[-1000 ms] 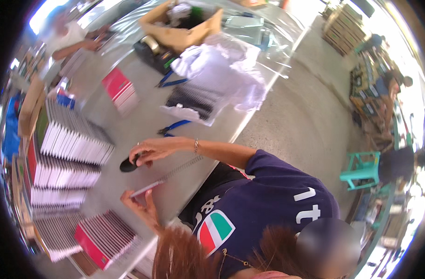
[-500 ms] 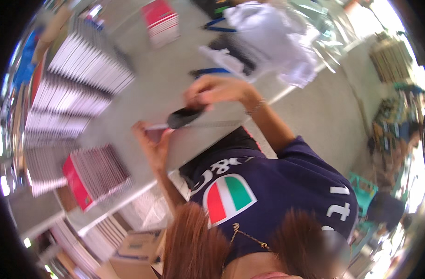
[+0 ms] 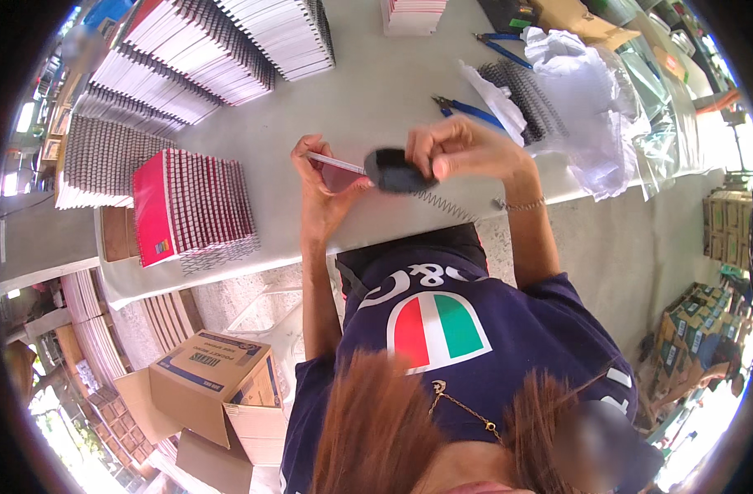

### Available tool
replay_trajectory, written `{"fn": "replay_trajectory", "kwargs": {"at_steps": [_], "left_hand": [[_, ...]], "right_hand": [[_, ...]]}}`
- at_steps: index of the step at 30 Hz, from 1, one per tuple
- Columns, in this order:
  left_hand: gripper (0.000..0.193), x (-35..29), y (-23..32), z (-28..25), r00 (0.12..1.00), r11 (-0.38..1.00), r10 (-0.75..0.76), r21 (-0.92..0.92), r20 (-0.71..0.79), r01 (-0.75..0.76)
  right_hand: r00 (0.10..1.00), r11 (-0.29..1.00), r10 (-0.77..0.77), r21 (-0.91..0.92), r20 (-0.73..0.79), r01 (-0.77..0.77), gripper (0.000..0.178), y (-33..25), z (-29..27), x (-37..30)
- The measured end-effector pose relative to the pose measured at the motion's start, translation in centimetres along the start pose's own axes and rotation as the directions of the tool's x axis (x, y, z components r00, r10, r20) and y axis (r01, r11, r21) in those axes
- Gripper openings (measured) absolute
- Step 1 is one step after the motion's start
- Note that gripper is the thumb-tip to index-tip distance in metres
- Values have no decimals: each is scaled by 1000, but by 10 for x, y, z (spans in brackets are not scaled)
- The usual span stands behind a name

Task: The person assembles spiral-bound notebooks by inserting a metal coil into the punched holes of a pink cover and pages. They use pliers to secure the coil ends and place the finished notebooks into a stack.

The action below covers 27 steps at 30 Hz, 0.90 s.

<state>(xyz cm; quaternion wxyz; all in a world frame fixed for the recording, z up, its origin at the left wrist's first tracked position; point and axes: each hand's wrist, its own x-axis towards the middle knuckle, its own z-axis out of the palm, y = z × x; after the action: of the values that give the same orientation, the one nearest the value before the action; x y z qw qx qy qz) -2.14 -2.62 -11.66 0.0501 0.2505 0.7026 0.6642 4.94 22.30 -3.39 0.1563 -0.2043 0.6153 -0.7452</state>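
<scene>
My left hand (image 3: 324, 202) grips a small notebook (image 3: 342, 176) between thumb and fingers, tilted with its page edges facing up. In my right hand (image 3: 469, 150) is a smooth black oval object (image 3: 390, 171), blurred by motion; its exact kind does not show. The oval overlaps the notebook's right end, and I cannot tell whether they touch. A thin dark spiral binding coil (image 3: 444, 205) runs out from behind the oval to the right, toward the table's near edge. Blue-handled pliers (image 3: 469, 112) lie just beyond my right hand.
Stacked spiral notebooks (image 3: 197, 198) with a red cover stand at the left of the grey table (image 3: 352, 99), more stacks (image 3: 203, 49) behind. Loose coils (image 3: 531, 99), white crumpled plastic (image 3: 578, 78) and a second pair of pliers (image 3: 504, 48) lie right. An open carton (image 3: 212, 362) stands below left.
The view has shifted, so the table's things appear farther right and higher. My right hand and the black oval still meet at the notebook's right end; the coil now shows more plainly.
</scene>
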Motion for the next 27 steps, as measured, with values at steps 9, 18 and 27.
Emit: {"fn": "replay_trajectory", "kwargs": {"at_steps": [9,18,27], "left_hand": [[97,4,-2,-5,993,987,-98,-123,72,106],[85,5,-21,-12,980,968,-102,-210,169,137],[75,22,-34,-14,971,986,74,-166,228,-36]], "right_hand": [[958,886,151,-395,-245,-241,29,-2,4,11],[983,984,124,-107,-138,-139,32,8,5,5],[985,976,-160,-161,-62,148,43,12,8,19]]}}
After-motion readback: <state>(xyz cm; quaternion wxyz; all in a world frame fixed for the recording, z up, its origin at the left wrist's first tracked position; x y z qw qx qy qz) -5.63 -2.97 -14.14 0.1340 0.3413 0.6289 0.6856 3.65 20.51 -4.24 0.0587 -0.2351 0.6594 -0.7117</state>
